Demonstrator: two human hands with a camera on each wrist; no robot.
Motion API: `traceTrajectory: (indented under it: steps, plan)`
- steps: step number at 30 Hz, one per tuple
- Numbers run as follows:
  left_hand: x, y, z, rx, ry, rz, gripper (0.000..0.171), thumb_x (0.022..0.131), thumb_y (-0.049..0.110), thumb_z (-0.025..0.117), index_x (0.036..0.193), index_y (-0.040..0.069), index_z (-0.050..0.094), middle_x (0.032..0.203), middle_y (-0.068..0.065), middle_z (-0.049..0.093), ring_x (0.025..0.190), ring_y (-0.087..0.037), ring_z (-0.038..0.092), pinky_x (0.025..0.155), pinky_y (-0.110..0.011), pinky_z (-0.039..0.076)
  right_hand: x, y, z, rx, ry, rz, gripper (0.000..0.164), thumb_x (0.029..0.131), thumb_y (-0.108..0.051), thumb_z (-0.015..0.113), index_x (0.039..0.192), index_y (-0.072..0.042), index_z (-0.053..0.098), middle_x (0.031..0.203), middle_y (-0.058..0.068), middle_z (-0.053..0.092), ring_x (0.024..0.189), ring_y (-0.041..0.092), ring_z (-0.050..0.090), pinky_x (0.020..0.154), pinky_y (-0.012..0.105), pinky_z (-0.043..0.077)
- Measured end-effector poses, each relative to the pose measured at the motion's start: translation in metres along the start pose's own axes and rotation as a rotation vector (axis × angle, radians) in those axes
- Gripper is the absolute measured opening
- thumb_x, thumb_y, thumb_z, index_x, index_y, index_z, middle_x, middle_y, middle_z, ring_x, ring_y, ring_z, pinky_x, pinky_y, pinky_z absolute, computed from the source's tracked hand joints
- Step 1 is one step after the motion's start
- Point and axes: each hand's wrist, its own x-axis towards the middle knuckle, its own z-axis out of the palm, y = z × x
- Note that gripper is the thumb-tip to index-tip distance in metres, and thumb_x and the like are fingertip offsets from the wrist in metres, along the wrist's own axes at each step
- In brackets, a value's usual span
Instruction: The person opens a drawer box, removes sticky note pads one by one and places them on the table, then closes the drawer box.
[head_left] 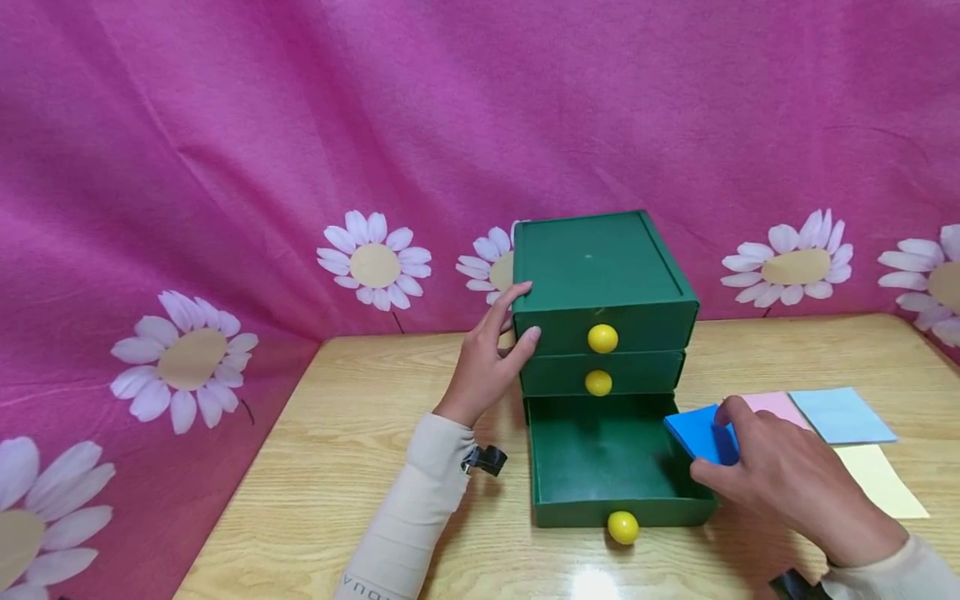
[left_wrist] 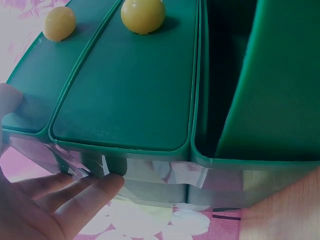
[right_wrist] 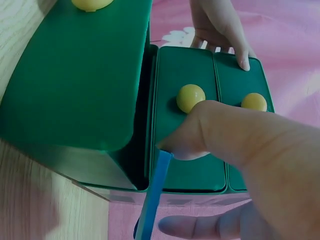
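A green drawer unit (head_left: 592, 258) with yellow knobs stands on the table. Its bottom drawer (head_left: 588, 471) is pulled out, with nothing seen inside; the upper two are closed. My left hand (head_left: 480, 367) rests against the unit's left side, the thumb on the front of the top drawer and the other fingers nearly straight along the side. Over the right edge of the bottom drawer, my right hand (head_left: 795, 467) pinches a blue sticky note pad (head_left: 693, 432) between thumb and fingers. The right wrist view shows the pad (right_wrist: 154, 195) edge-on, beside the drawer fronts.
On the table to the right lie a light blue sticky note pad (head_left: 843, 415), a pink one (head_left: 780, 407) partly behind my right hand, and a pale yellow one (head_left: 881, 482). A pink cloth (head_left: 450, 125) with daisies hangs behind the wooden table (head_left: 337, 433).
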Motion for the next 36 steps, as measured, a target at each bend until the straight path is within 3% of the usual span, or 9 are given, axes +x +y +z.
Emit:
traceTrajectory:
  steps: [7,11,24,36]
  plan:
    - [0.0,-0.001,-0.001,0.009,0.001,-0.004,0.052,0.091,0.019,0.052,0.139,0.025,0.031,0.14,0.003,0.035,0.115,-0.025,0.049,0.076,-0.034,0.051,0.003,0.008,0.0,-0.007,-0.032,0.034,0.078,0.062,-0.052,0.072,0.112,0.003,0.045,0.091,0.021,0.057,0.077,0.032,0.054,0.053,0.049,0.048]
    - [0.0,-0.001,-0.001,0.01,-0.002,-0.004,0.052,0.091,0.02,0.052,0.139,0.026,0.031,0.14,0.003,0.035,0.116,-0.027,0.049,0.076,-0.035,0.051,0.003,0.013,0.003,-0.024,0.001,0.032,0.072,0.063,-0.05,0.071,0.108,0.002,0.048,0.09,0.019,0.055,0.08,0.035,0.05,0.054,0.048,0.047]
    - [-0.001,-0.002,0.0,-0.001,-0.002,-0.003,0.052,0.091,0.019,0.052,0.139,0.025,0.031,0.14,0.002,0.035,0.116,-0.024,0.049,0.075,-0.034,0.052,0.008,0.021,0.001,-0.051,-0.142,0.067,0.073,0.065,-0.05,0.071,0.103,0.006,0.045,0.083,0.017,0.057,0.07,0.027,0.054,0.061,0.052,0.049]
    - [-0.001,-0.001,0.0,-0.003,-0.002,0.005,0.052,0.091,0.018,0.052,0.139,0.024,0.031,0.14,0.002,0.035,0.117,-0.026,0.048,0.076,-0.034,0.051,0.008,0.033,0.007,-0.069,-0.212,0.063,0.064,0.068,-0.046,0.068,0.098,0.005,0.044,0.078,0.013,0.055,0.066,0.023,0.051,0.057,0.042,0.047]
